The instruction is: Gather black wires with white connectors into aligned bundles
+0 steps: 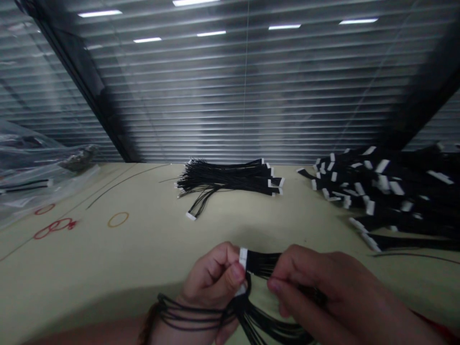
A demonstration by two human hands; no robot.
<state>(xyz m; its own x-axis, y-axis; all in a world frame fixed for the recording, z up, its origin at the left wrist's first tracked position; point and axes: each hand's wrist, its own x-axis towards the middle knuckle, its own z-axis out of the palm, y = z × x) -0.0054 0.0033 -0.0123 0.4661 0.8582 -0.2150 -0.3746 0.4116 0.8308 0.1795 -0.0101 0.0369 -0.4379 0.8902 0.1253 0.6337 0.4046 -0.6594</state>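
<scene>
Between the thumb and fingers of my left hand (215, 278) is the white connector (243, 258) of a black wire harness (264, 262). My right hand (319, 282) pinches the black wires a short way to the right of that connector. Below, a second white connector (240, 289) shows partly under my left thumb, with more black wires (194, 318) looping across my left wrist and down toward the bottom edge. The far ends of the held wires are hidden behind my right hand.
A neat bundle of black wire harnesses (230, 177) lies at the back centre. A large heap of similar harnesses (388, 187) covers the right side. Rubber bands, red (53, 229) and yellow (118, 219), lie left, near a clear plastic bag (39, 167). Window blinds (230, 86) stand behind the table.
</scene>
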